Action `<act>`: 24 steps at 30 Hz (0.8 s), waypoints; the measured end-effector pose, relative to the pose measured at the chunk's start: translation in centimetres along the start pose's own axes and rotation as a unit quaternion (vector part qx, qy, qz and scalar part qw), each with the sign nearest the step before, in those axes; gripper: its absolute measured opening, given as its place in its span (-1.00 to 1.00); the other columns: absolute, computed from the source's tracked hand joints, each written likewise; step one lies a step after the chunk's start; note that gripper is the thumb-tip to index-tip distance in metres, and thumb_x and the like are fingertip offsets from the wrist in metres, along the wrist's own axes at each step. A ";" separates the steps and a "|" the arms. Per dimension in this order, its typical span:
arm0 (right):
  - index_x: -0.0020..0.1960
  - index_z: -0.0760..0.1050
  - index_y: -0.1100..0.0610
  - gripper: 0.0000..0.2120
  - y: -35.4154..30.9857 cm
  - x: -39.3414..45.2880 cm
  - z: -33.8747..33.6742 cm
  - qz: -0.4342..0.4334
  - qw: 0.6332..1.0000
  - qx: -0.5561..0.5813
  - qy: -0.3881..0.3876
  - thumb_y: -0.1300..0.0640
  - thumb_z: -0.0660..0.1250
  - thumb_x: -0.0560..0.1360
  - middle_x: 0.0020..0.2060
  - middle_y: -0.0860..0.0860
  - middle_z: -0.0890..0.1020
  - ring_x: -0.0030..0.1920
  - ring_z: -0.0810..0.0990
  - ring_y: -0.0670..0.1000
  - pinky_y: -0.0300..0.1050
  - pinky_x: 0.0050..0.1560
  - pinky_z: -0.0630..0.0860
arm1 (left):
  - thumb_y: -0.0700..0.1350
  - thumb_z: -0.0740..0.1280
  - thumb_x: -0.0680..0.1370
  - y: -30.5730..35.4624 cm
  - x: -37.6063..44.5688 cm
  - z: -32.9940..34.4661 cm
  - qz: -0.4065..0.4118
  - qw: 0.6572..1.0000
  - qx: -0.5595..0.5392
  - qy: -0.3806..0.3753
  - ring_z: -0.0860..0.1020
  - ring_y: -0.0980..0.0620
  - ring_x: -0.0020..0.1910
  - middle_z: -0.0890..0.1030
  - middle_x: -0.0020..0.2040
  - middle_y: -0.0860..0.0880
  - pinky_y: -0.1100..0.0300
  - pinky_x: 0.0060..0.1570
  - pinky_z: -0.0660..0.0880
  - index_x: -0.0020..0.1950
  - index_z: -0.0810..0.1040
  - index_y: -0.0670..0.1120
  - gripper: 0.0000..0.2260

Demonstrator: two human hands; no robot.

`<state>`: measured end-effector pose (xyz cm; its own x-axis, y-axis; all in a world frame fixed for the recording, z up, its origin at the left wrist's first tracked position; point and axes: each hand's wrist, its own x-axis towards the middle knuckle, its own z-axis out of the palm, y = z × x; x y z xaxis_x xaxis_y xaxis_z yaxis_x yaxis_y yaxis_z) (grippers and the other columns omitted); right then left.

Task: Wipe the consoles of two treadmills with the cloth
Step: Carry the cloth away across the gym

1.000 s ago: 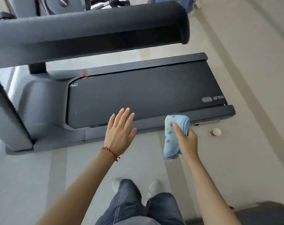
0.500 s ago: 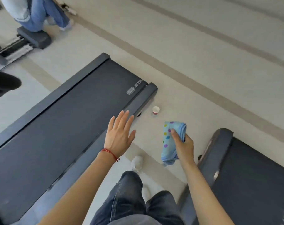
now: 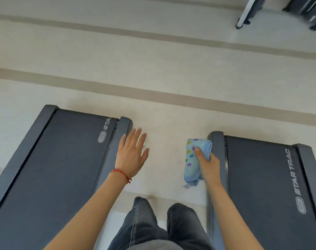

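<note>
Right hand (image 3: 208, 164) grips cloth (image 3: 193, 161) between treadmills (image 3: 261, 177).

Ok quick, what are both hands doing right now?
Left hand: open, fingers straight, holding nothing.
Right hand: holding the blue spotted cloth.

- We see a pale beige floor (image 3: 153, 73) crossed by darker tan stripes (image 3: 153, 95).
- We see dark equipment (image 3: 305, 11) and a metal leg (image 3: 247, 13) at the upper right, blurred.
- We find soft, even light on the floor.
</note>
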<state>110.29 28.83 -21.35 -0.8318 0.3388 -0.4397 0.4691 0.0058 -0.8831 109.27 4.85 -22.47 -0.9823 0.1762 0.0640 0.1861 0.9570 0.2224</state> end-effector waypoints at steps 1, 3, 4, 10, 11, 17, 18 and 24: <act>-0.15 0.52 0.01 -0.95 -0.4 0.8 0.1 -0.001 1.000 0.002 0.007 0.07 0.36 0.47 -0.21 -0.02 0.61 -0.17 0.59 -0.02 -0.06 -0.08 0.56 | 0.04 0.06 0.55 0.0 1.1 0.1 0.007 1.000 -0.004 -0.002 0.39 -0.21 0.32 0.46 0.32 -0.20 -0.21 0.24 0.34 0.30 0.46 -0.20 -0.53; -0.14 0.52 0.02 -0.96 -1.4 2.6 0.3 -0.004 1.000 0.007 0.012 0.07 0.36 0.48 -0.20 -0.01 0.61 -0.17 0.59 -0.03 -0.07 -0.10 0.56 | 0.04 0.06 0.55 0.1 3.6 0.4 0.017 1.000 -0.017 -0.003 0.38 -0.22 0.33 0.45 0.32 -0.21 -0.21 0.24 0.34 0.31 0.46 -0.21 -0.54; -0.14 0.52 0.02 -0.96 -1.9 3.6 0.3 -0.005 1.000 0.009 0.012 0.08 0.36 0.48 -0.20 0.00 0.62 -0.18 0.59 -0.04 -0.09 -0.11 0.57 | 0.04 0.06 0.56 0.2 4.9 0.6 0.021 1.000 -0.023 -0.003 0.37 -0.22 0.33 0.45 0.33 -0.21 -0.22 0.25 0.33 0.31 0.45 -0.21 -0.54; -0.07 0.54 0.12 -0.87 -5.2 12.3 0.2 -0.009 1.000 0.016 0.025 0.07 0.37 0.47 -0.13 0.09 0.64 -0.09 0.62 0.09 0.04 -0.02 0.59 | 0.10 -0.12 0.63 1.2 14.2 2.3 0.031 0.999 -0.029 -0.003 0.31 -0.19 0.35 0.43 0.34 -0.22 -0.21 0.26 0.30 0.32 0.44 -0.21 -0.46; -0.08 0.54 0.12 -0.88 -5.9 14.1 0.2 -0.010 1.000 0.019 0.022 0.07 0.37 0.47 -0.13 0.10 0.64 -0.09 0.62 0.10 0.05 -0.01 0.58 | 0.10 -0.11 0.63 1.5 15.8 2.7 0.030 0.999 -0.026 -0.003 0.31 -0.19 0.35 0.43 0.34 -0.22 -0.22 0.25 0.32 0.32 0.44 -0.21 -0.47; -0.19 0.53 0.08 -0.87 -11.4 24.5 -0.6 -0.011 1.000 0.001 0.001 0.04 0.38 0.46 -0.19 0.10 0.62 -0.11 0.61 0.11 0.10 0.00 0.57 | 0.13 -0.19 0.64 3.8 25.4 3.7 -0.002 1.000 -0.016 -0.010 0.32 -0.19 0.35 0.43 0.35 -0.21 -0.20 0.25 0.34 0.32 0.44 -0.20 -0.41; -0.20 0.53 0.06 -0.87 -12.5 26.0 -0.8 -0.011 1.000 -0.004 -0.005 0.03 0.38 0.46 -0.19 0.09 0.63 -0.10 0.62 0.12 0.11 0.00 0.58 | 0.13 -0.19 0.64 4.3 26.9 3.6 -0.007 1.000 -0.015 -0.006 0.32 -0.18 0.35 0.42 0.35 -0.21 -0.18 0.27 0.32 0.32 0.43 -0.20 -0.41; -0.17 0.54 0.03 -0.92 -18.1 33.7 -0.1 -0.028 0.999 -0.007 -0.029 0.04 0.38 0.46 -0.21 0.00 0.63 -0.13 0.62 0.05 -0.06 -0.13 0.58 | 0.12 -0.17 0.64 5.0 35.5 2.9 -0.026 0.999 -0.018 0.029 0.29 -0.16 0.35 0.44 0.33 -0.21 -0.16 0.26 0.30 0.31 0.42 -0.19 -0.44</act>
<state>73.80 40.26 -20.16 -0.8724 0.2818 -0.3993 0.4253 0.0354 -0.9043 75.28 16.57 -21.93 -0.9880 0.1110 0.1077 0.1359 0.9553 0.2625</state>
